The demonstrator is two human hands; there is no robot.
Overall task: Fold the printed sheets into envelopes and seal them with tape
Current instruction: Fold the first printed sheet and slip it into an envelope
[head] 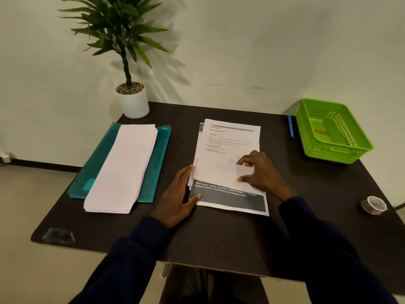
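From my head camera, my left hand [178,195] lies flat and open on the dark surface [219,238], fingers together along the left edge of the stack of printed sheets [228,150], the thumb resting on the grey banner of the lower sheet [230,199]. My right hand [260,172] sits on the top sheet, curled like a claw, thumb and forefinger apart with the paper's lower right part between them; whether they pinch it I cannot tell. Both forearms come in from the bottom in dark sleeves. The stack lies in the middle of the surface, just ahead of me. To the left, a pile of folded white sheets [122,170] rests on teal plastic folders [157,167]. A white pot with a green plant [131,99] stands at the far left corner against the pale wall. At the far right sits a green basket [333,132], a blue pen [290,127] just beside it. A roll of tape [373,205] lies near the right edge, well apart from my hands.
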